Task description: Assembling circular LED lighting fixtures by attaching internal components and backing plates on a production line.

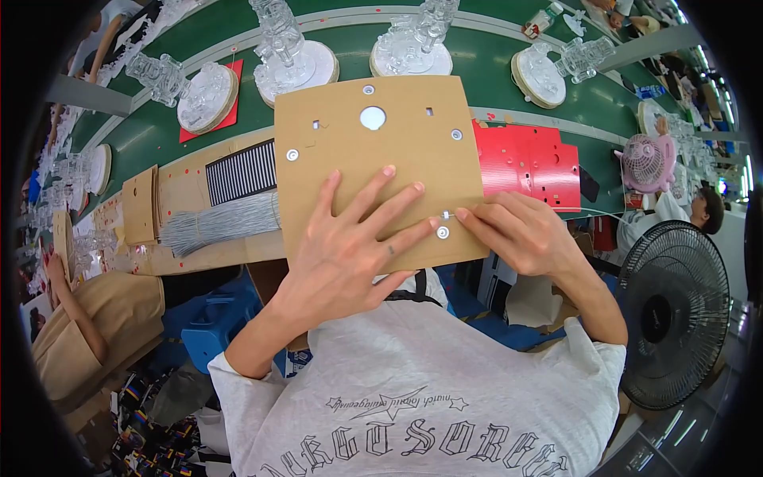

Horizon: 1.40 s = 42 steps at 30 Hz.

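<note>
A brown cardboard panel point(373, 187) with a round hole, small slots and several round silvery-white discs is tilted up in front of me. Fingers spread, my left hand point(346, 250) presses flat on its lower left and middle. Near the lower right slot, my right hand point(517, 230) pinches what looks like the end of a thin twist tie point(452, 215); most of it is hidden by my fingers. Just below that slot sits one of the discs point(443, 232). To the left of the panel lies a bundle of grey twist ties point(222, 224).
Clear plastic assemblies on round bases point(298, 67) line the green bench point(350, 40). Red sheets point(532, 163) lie right of the panel, brown cardboard pieces point(141, 208) left. A black fan point(671, 314) stands close to my right arm; a pink fan point(648, 163) sits farther off. Other people work nearby.
</note>
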Each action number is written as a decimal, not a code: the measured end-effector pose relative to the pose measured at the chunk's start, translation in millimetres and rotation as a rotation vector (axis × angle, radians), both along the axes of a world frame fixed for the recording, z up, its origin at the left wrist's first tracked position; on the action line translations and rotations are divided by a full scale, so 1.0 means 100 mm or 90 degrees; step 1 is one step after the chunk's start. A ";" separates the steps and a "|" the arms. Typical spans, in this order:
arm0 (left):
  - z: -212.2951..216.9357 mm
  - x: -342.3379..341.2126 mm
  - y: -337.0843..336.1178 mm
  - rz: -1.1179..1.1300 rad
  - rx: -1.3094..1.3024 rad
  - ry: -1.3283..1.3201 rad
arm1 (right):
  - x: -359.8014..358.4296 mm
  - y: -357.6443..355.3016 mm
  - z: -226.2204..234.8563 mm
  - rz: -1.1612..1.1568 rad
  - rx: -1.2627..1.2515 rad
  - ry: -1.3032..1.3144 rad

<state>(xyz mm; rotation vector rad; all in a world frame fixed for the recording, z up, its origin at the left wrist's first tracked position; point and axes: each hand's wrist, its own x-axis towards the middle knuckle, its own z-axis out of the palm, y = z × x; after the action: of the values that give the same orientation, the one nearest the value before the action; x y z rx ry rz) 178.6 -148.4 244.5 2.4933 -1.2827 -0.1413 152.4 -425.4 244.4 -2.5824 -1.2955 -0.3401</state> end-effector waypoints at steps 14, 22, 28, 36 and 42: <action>-0.06 -0.04 -0.05 -0.037 -0.025 -0.009 | -0.11 -0.08 -0.03 -0.032 -0.029 -0.038; 0.06 0.04 -0.15 0.014 -0.207 0.126 | -0.02 -0.07 -0.05 -0.021 0.024 -0.087; -0.04 0.46 -0.56 -0.204 -0.015 -0.071 | -0.04 -0.10 -0.08 -0.029 0.040 -0.071; -0.23 0.52 -0.75 -0.395 -0.104 -0.216 | -0.22 0.03 0.04 -0.229 0.029 0.178; -0.05 0.52 -0.38 -0.373 -0.128 -0.103 | -0.24 -0.20 -0.06 -0.220 -0.005 0.182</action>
<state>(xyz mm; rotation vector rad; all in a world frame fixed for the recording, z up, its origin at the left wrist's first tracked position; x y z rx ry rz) 230.6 -186.9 239.8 1.9313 -1.9577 0.0540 128.0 -445.5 238.6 -2.7317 -0.7575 -0.0189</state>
